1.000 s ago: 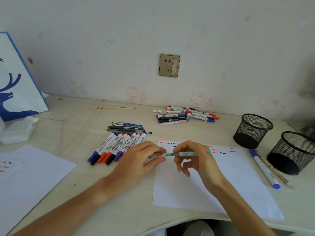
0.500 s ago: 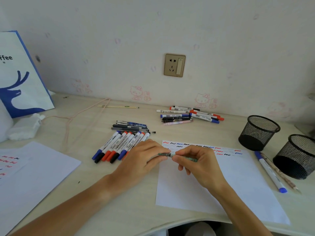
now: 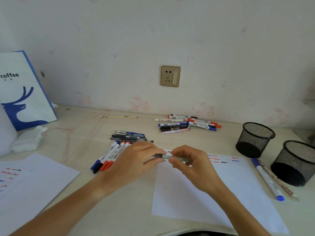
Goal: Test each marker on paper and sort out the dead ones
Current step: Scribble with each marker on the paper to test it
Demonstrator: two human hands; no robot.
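**deskmate:** what are your hands doing right now?

**me:** I'm holding a pale green marker (image 3: pixel 170 157) level, dead centre of the frame, just above the top edge of the test paper (image 3: pixel 204 193). My left hand (image 3: pixel 134 162) is pinching its dark end between thumb and fingers, and my right hand (image 3: pixel 192 166) is gripping the green barrel, fingers curled round it. Can't tell whether the cap is on or off, it's too blurry there.

**deskmate:** and the rest of the markers?

**me:** A row of white markers (image 3: pixel 109 156) with blue, black and red caps is lying just left of my left hand, partly under it. A small stack of dark pens (image 3: pixel 127 136) is sitting right behind that row. Another pile (image 3: pixel 187 123) is lying further up, near the wall, right of centre. Coloured squiggles (image 3: pixel 223 160) are running along the top of the paper.

**deskmate:** sorting bins?

**me:** Two black mesh cups (image 3: pixel 255 138) are standing at the right edge, with a blue-capped marker (image 3: pixel 267 179) and a thin pencil (image 3: pixel 279 183) lying side by side just in front of them. A second scribbled sheet (image 3: pixel 34 181) is lying at lower left.
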